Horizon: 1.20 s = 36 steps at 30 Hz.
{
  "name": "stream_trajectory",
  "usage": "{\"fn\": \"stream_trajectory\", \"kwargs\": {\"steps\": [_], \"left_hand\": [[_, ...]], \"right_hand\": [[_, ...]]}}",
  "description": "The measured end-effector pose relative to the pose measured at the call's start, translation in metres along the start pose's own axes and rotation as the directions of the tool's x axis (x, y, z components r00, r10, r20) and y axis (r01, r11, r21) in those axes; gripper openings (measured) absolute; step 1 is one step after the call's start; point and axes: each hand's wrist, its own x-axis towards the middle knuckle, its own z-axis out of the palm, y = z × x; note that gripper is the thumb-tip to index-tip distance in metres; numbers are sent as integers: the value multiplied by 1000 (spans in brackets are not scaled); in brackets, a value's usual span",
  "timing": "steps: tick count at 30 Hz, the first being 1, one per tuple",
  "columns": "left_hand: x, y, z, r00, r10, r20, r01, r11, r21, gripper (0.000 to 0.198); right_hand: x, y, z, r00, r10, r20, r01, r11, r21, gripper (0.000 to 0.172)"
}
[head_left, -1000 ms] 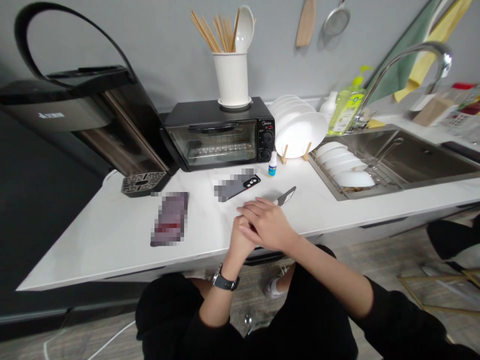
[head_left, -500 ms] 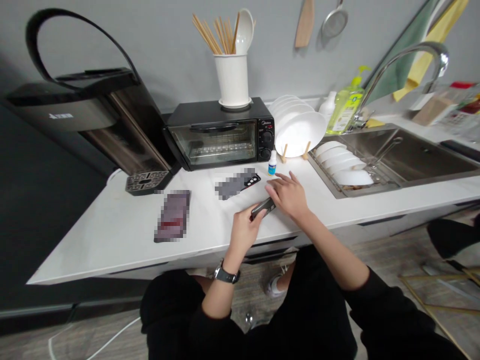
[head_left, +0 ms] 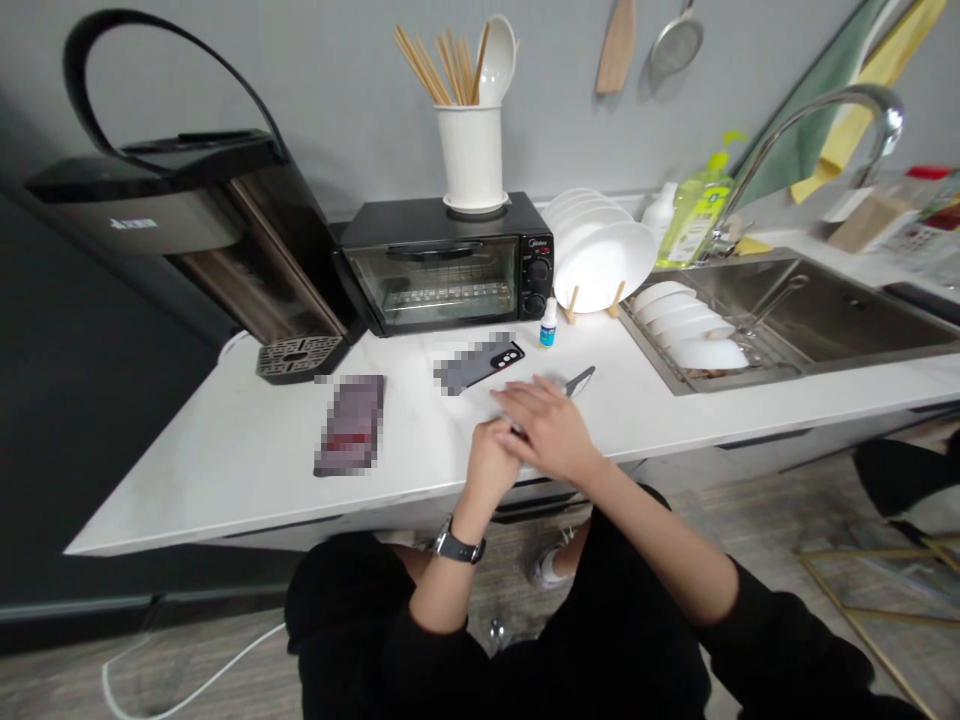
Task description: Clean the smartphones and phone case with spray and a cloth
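At the counter's front edge my left hand [head_left: 491, 465] is closed on a dark phone [head_left: 517, 431], of which only a sliver shows. My right hand [head_left: 551, 430] lies across the top of it with fingers stretched out to the left, hiding most of it. Just beyond the right hand, a thin grey item [head_left: 580, 381] with a pale face sticks out; what it is, I cannot tell. A grey phone case [head_left: 484, 365] with camera holes lies behind my hands, beside a small white bottle [head_left: 548, 325] with a blue label. A blurred purple phone-shaped item [head_left: 351, 425] lies to the left.
A black toaster oven [head_left: 442, 280] stands at the back, bearing a white utensil holder [head_left: 471, 155]. Left of it is a tall black appliance [head_left: 225, 230]. White plates [head_left: 604, 265] stand in a rack, right of the oven, near a sink [head_left: 847, 315] with bowls [head_left: 679, 320].
My right hand has moved left and toward me, over the phone and against my left hand. The thin grey item beyond it has come into view. The camera view has shifted slightly.
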Motion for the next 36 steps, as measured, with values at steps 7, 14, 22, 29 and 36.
{"fn": "stream_trajectory", "kwargs": {"steps": [7,14,22,29,36], "left_hand": [[1,-1,0,999,-32,5,32,999,-14,21],[-1,3,0,999,-18,28,21,997,-75,23],[-2,3,-1,999,-23,34,25,998,-51,20],[0,-1,1,999,-47,23,47,999,-24,18],[0,-1,0,1000,-10,17,10,1000,3,17]], "right_hand": [[2,8,-1,1000,-10,7,10,1000,19,52],[-3,23,-7,965,248,-83,-253,965,-65,44],[0,2,0,976,207,-73,-212,975,-67,50],[1,4,4,1000,-25,11,25,999,32,62],[-2,-4,4,999,-40,-24,41,998,54,62]]}}
